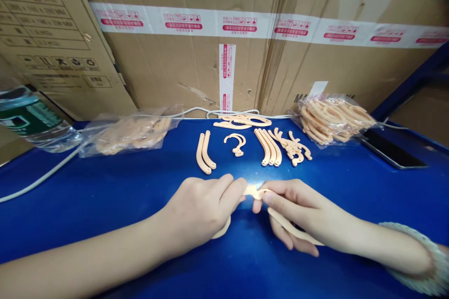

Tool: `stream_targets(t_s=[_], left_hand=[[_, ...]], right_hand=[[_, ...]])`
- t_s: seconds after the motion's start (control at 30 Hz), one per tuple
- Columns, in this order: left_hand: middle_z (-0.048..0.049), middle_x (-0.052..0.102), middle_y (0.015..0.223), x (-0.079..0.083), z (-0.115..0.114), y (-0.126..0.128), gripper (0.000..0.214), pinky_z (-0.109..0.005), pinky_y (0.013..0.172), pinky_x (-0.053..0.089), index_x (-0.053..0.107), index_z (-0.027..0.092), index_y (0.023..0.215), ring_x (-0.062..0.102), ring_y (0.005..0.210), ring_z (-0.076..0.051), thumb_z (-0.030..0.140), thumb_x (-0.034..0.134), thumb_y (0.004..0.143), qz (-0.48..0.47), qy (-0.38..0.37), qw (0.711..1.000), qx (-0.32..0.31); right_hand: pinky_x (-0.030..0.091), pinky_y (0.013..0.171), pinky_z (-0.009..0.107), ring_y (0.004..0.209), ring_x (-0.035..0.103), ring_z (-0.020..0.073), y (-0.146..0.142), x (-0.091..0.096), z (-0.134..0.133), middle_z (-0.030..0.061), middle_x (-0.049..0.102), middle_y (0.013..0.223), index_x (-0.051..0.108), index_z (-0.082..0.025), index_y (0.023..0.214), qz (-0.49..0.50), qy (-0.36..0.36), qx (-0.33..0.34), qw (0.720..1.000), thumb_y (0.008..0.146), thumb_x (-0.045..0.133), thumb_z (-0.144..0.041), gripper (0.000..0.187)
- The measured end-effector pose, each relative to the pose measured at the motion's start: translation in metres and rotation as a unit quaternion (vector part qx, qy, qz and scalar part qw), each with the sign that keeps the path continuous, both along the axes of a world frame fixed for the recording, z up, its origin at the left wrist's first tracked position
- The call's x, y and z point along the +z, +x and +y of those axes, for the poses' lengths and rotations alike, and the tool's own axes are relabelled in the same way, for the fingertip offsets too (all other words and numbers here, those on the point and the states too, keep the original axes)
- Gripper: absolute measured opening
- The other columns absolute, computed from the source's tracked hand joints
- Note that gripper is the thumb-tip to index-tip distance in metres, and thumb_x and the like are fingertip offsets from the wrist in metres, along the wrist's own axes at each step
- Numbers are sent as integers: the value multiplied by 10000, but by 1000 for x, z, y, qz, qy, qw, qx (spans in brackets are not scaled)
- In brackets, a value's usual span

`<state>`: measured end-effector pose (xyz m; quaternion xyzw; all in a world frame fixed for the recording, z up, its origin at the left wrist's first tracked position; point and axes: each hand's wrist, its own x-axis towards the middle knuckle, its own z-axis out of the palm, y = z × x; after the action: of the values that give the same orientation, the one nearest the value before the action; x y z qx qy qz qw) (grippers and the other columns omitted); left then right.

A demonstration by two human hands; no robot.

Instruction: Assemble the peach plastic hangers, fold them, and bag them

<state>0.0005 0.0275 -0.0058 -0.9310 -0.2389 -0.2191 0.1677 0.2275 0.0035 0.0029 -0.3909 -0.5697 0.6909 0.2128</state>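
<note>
Plastic piece (251, 190) spans the gap above the blue bench (231, 266), gripped by the left hand (206, 203) and pinched by the right hand (303, 208), which also cradles a curved strip (289, 227) that might slip free should its hold slacken while the pinch tightens.

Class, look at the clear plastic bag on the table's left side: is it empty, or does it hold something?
Not empty: the bag holds pale orange pieces, visible through its clear film.
</note>
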Motion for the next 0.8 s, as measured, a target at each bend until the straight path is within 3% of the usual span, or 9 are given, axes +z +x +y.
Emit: stream_targets(t_s=[0.1,0.27,0.6,0.67,0.8], left_hand=[[17,527,572,4,-4,3,339,-315,358,268,569,171,772,516,408,-158,156,334,1016,13,-9,1000,-3],[15,516,544,5,-7,3,357,-327,381,262,566,170,759,497,401,-160,165,331,1027,28,53,998,-5],[26,497,508,9,-9,6,403,-302,390,241,519,192,691,466,385,-134,177,321,1042,21,87,996,2],[25,506,507,8,-9,5,407,-297,388,232,516,191,694,475,386,-135,176,309,1045,18,70,997,3],[50,466,435,1,-5,3,489,-279,375,208,511,182,706,422,323,-118,257,204,1079,-18,-48,998,46]], right_hand=[[212,286,136,263,332,43,-2,1,-3,-79,514,452,556,-176,916,-37,34,-3,999,962,465,-580,417],[228,301,153,286,350,46,-3,2,-9,-71,507,472,536,-187,823,-90,120,-23,988,980,457,-553,406],[291,387,206,369,404,67,-3,-1,-10,-47,487,476,479,-207,642,-140,319,-51,936,1020,443,-438,445],[301,423,215,404,409,72,-1,-3,-12,-48,472,485,468,-206,626,-149,351,-50,923,1029,436,-400,448],[299,478,243,476,408,83,3,-4,-13,-29,504,589,556,-192,732,-166,443,-23,881,1018,469,-325,327]])
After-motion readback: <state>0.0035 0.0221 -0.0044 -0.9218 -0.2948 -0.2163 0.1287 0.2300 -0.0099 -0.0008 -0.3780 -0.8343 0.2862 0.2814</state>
